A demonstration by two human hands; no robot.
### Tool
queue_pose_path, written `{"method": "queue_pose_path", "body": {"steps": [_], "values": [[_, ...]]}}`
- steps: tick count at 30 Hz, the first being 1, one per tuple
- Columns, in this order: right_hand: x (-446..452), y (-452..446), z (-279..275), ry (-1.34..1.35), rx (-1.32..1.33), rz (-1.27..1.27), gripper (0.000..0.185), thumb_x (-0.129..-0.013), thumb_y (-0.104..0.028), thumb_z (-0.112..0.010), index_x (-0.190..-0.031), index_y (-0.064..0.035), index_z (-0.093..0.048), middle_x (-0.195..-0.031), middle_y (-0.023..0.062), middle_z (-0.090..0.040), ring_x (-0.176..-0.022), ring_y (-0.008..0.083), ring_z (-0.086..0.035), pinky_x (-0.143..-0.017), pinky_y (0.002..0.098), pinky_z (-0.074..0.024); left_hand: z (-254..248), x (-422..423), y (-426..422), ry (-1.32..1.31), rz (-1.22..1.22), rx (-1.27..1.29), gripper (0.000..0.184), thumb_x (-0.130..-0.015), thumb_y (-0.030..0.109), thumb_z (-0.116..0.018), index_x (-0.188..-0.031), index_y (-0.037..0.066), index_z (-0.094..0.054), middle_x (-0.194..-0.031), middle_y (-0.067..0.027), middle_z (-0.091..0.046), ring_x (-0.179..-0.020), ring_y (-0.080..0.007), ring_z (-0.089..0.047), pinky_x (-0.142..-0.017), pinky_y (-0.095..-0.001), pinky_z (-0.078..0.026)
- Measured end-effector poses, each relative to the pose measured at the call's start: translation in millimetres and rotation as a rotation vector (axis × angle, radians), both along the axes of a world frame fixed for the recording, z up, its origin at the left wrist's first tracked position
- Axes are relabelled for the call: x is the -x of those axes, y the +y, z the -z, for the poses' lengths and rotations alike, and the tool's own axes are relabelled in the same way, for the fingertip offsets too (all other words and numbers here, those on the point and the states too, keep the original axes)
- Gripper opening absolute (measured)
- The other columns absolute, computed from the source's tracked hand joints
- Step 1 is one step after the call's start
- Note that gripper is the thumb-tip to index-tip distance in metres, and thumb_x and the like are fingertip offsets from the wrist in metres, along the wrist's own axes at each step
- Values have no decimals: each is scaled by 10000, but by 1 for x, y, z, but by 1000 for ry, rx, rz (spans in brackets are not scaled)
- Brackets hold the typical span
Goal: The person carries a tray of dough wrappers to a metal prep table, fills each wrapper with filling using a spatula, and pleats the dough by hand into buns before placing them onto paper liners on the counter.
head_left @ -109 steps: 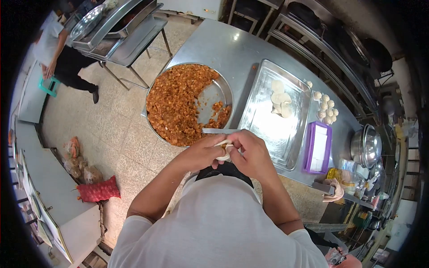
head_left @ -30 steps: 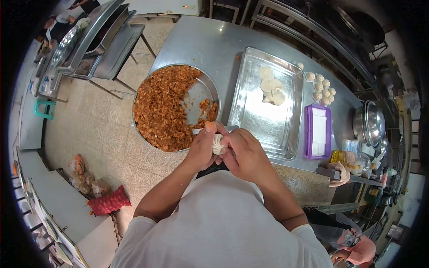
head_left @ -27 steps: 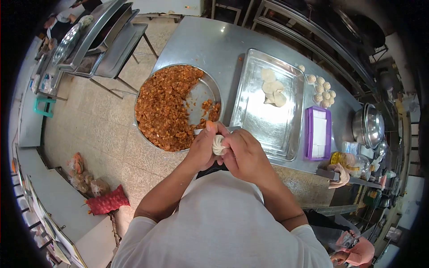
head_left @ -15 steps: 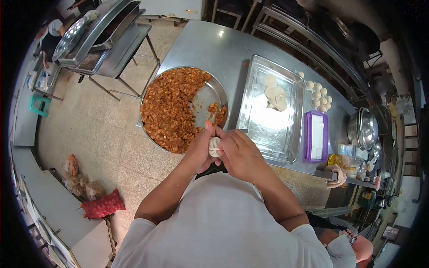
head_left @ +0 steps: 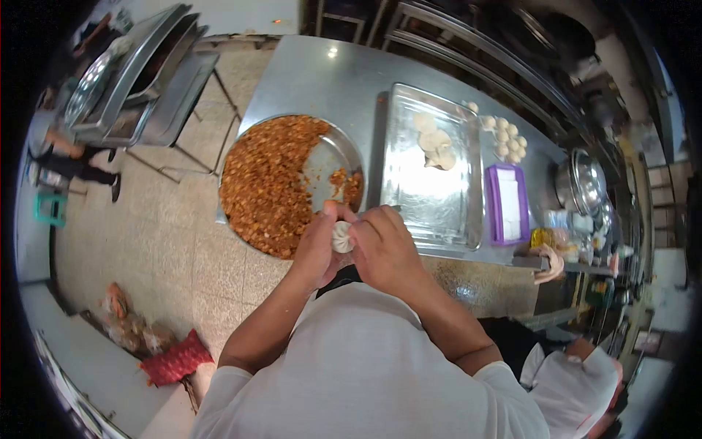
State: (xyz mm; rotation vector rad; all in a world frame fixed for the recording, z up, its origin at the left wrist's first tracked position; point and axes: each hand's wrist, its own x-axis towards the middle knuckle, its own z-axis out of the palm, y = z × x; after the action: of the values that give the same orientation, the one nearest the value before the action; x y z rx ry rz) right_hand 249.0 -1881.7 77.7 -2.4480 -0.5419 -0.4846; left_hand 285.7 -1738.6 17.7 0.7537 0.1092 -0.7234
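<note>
A pleated white dough bun [head_left: 341,238] is held between my two hands, its gathered top facing up. My left hand [head_left: 316,245] wraps round its left side. Fingers of my right hand [head_left: 382,245] press on its right side. Just beyond my hands is a round metal pan [head_left: 349,150] with a large heap of reddish-brown filling [head_left: 267,183] and smaller lumps at its right. To the right lies a rectangular metal tray [head_left: 431,208] with several flat dough rounds [head_left: 436,140] overlapping in it.
Several small buns [head_left: 503,135] and a purple basket [head_left: 508,205] with white sheets stand right of the tray. Metal bowls [head_left: 581,183] and bottles are farther right. One person [head_left: 578,384] is at the lower right, another [head_left: 69,157] at the left. A red net sack [head_left: 175,360] lies on the floor.
The dough has gone from an open wrapper showing filling to a closed, pleated bun. The knife-like metal strip near my hands no longer shows. A person in white has come in at the lower right.
</note>
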Motion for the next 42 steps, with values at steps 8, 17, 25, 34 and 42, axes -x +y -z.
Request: {"method": "queue_pose_path", "body": {"steps": [8, 17, 25, 34, 42], "values": [[23, -25, 12, 46, -97, 72, 309, -725, -51, -721, -1009, -23, -601, -995, 150, -555, -890, 346, -560, -779, 436, -468, 16, -2, -29, 14, 39, -27, 547, -1027, 568, -337, -1044, 73, -567, -904, -44, -607, -818, -141, -607, -733, -288, -520], [42, -117, 48, 333, -807, 102, 531, -825, -144, -726, -1290, -32, -495, -1057, 114, -565, -917, 267, -586, -822, 385, -500, 7, 15, -122, -190, 144, -176, 857, -946, 735, -185, -1417, 57, -418, -1231, -71, -522, -1121, -200, -546, -894, -336, -510], [105, -240, 62, 666, -1800, 111, 426, -964, -263, -623, -1328, -77, -504, -1036, 38, -605, -755, 75, -540, -646, 218, -434, 16, 14, -238, -383, 662, -249, 550, -925, 255, -691, -1382, 49, -465, -1178, -76, -578, -907, -125, -617, -727, -270, -530], [215, -335, 109, 368, -1889, 613, 357, -971, -189, -607, -1305, -78, -545, -1052, 23, -619, -851, 97, -555, -724, 254, -467, 37, 15, -439, -1132, 1017, -739, 424, -818, 286, -770, -1129, 24, -650, -1029, -125, -683, -895, -201, -649, -774, -349, -525], [256, -353, 115, 294, -1821, 746, 326, -959, -144, -623, -1271, -60, -579, -1095, 34, -631, -901, 108, -578, -722, 261, -481, 98, 38, -564, -1869, 1297, -1115, 406, -745, 360, -809, -989, 60, -687, -968, -150, -713, -935, -331, -680, -812, -454, -537]]}}
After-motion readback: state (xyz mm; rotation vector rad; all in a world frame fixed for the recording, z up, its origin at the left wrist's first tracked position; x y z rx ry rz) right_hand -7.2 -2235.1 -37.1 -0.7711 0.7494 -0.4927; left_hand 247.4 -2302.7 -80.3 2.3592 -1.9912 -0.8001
